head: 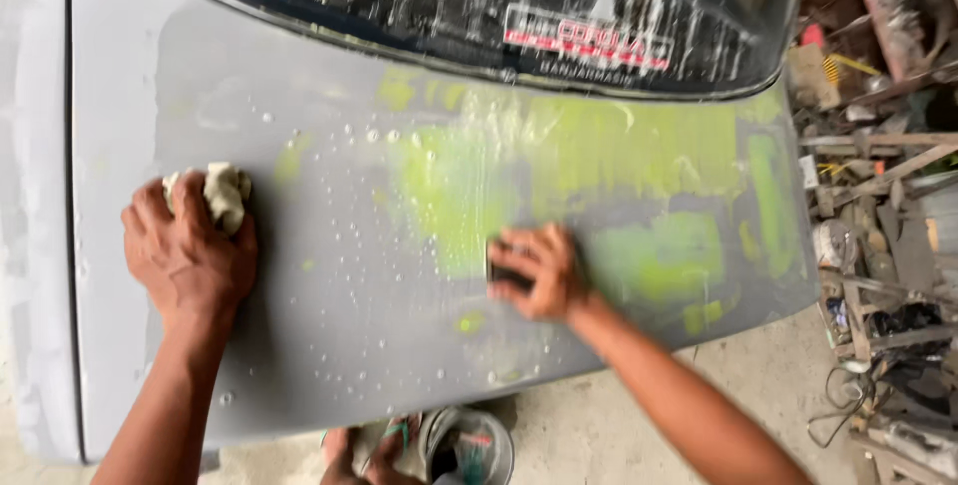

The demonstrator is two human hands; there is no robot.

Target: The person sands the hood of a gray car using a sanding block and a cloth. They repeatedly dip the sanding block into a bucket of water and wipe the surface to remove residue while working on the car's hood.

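The left hand [190,255] presses a crumpled cloth [225,194] on the wet grey car panel [329,325], while the right hand [534,270] grips a dark sanding block [502,273] flat against it.

Wet grey car panel [329,305] with green filler patches [559,166] bears a rag [225,194].

Scrap wood [888,161] piled beside a bucket [479,445] on concrete floor [619,425].

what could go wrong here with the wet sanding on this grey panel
The right hand presses a dark sanding block on a patch of green filler; uneven pressure might gouge it. The grey panel is beaded with water, so the left hand on its rag might slip.
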